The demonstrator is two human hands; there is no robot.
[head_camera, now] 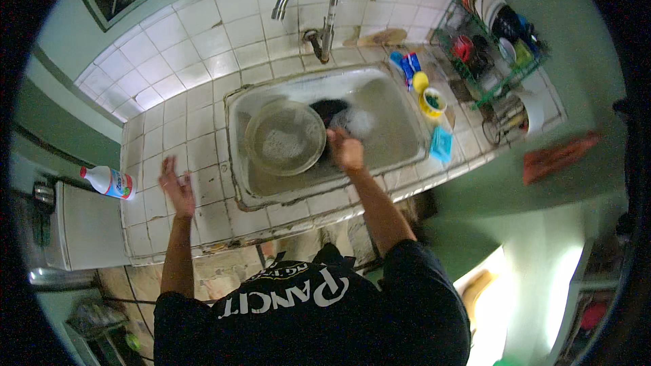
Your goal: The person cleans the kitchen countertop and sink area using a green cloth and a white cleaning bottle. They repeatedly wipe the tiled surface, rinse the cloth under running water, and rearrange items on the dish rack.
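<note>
My left hand (178,188) is raised over the tiled counter, left of the sink, with its fingers apart and nothing in it. A round basin (258,158) with foamy water (285,143) in it sits in the left half of the sink (396,150). My right hand (348,152) is over the sink, close by the basin's right rim, its fingers curled. Blur hides whether it grips anything. Behind it lies a dark object (329,108), partly covered by the basin, with a patch of white suds (358,121) beside it.
A curved metal faucet (333,7) rises behind the sink. Along the right edge are a yellow tub (432,104), a yellow sponge (420,81) and a light-blue item (441,143). A green dish rack (473,81) stands far right; a white bottle (109,182) stands left.
</note>
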